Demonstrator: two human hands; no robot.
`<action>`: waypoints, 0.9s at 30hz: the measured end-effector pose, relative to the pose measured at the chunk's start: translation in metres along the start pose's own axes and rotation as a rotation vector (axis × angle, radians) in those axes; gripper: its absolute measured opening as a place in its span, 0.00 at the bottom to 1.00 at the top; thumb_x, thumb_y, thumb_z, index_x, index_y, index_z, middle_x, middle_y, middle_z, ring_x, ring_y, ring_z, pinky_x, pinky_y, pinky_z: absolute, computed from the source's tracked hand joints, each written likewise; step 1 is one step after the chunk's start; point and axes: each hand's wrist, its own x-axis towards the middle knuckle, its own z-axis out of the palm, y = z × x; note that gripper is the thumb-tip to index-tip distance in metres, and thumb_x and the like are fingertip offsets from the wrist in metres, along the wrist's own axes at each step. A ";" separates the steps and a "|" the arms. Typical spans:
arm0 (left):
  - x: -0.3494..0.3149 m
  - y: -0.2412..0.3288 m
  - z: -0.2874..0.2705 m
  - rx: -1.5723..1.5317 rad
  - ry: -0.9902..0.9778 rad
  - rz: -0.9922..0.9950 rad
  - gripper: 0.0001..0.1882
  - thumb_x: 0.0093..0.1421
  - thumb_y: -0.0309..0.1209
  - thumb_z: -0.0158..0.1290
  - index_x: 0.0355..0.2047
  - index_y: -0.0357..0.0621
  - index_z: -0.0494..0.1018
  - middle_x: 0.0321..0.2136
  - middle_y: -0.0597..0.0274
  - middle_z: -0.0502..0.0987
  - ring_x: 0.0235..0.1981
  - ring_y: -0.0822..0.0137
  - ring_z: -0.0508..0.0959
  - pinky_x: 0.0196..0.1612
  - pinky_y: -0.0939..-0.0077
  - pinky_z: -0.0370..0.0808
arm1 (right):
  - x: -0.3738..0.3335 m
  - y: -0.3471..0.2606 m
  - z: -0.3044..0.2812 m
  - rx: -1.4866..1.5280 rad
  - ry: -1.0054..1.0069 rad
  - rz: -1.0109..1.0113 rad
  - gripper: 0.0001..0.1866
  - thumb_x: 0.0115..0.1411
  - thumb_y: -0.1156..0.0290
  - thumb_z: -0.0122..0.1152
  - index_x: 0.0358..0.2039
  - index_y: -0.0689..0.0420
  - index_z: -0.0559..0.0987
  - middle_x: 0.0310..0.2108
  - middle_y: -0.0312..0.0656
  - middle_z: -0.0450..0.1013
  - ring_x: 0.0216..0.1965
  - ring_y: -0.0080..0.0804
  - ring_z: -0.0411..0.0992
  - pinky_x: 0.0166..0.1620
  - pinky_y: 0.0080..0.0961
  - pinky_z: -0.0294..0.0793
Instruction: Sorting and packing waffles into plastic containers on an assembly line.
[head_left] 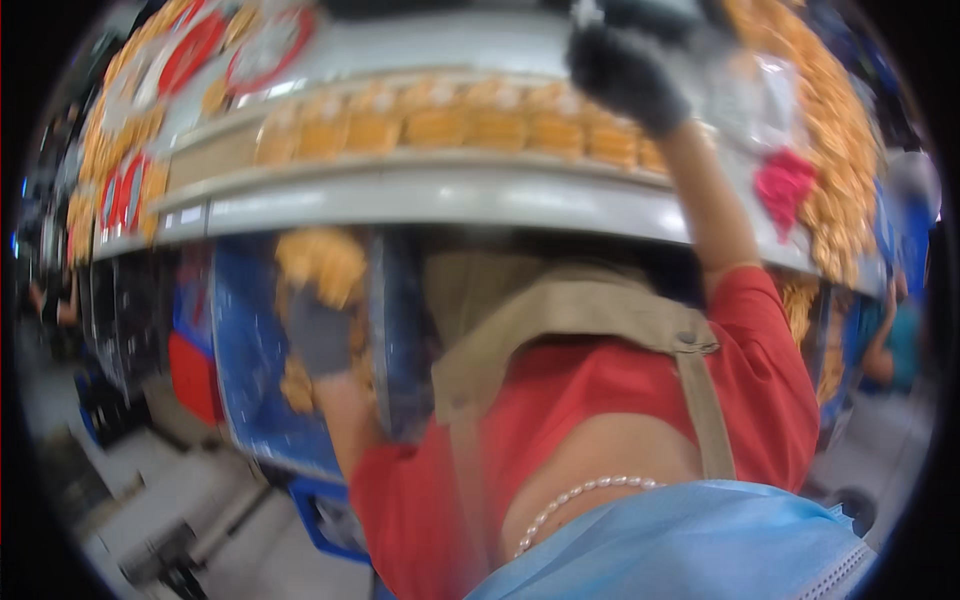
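1. My left hand, gray-gloved, is at left of center, down in the blue bin, right against an orange bundle; can't tell if the fingers are closed on it.
2. My right hand, also gloved, is well apart at upper right, by a small white thing; too blurry to tell its grip.
3. Row of orange packs across the upper middle; their pale patches are too smeared to read.
4. Pink bundle and orange heap, right side.
5. Red ring, upper left.
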 end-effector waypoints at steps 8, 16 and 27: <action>0.020 -0.032 0.131 0.238 -0.142 0.083 0.20 0.53 0.23 0.45 0.48 0.31 0.60 0.41 0.56 0.68 0.42 0.68 0.70 0.44 0.77 0.69 | 0.009 0.086 0.065 -0.981 0.243 0.179 0.18 0.52 0.62 0.59 0.40 0.59 0.75 0.31 0.33 0.71 0.30 0.17 0.65 0.34 0.12 0.64; 0.028 -0.050 0.139 0.514 -0.191 0.180 0.21 0.52 0.24 0.47 0.47 0.29 0.60 0.40 0.56 0.69 0.40 0.70 0.70 0.43 0.80 0.67 | 0.021 0.112 0.058 -1.312 0.105 0.145 0.16 0.51 0.63 0.59 0.37 0.61 0.77 0.30 0.38 0.73 0.33 0.22 0.69 0.41 0.18 0.67; 0.039 -0.054 0.157 0.526 -0.138 0.189 0.21 0.52 0.24 0.51 0.47 0.32 0.62 0.38 0.57 0.70 0.38 0.70 0.71 0.40 0.81 0.69 | 0.036 0.110 0.060 -1.346 0.242 0.193 0.15 0.51 0.65 0.58 0.36 0.61 0.77 0.32 0.40 0.75 0.35 0.24 0.71 0.44 0.18 0.68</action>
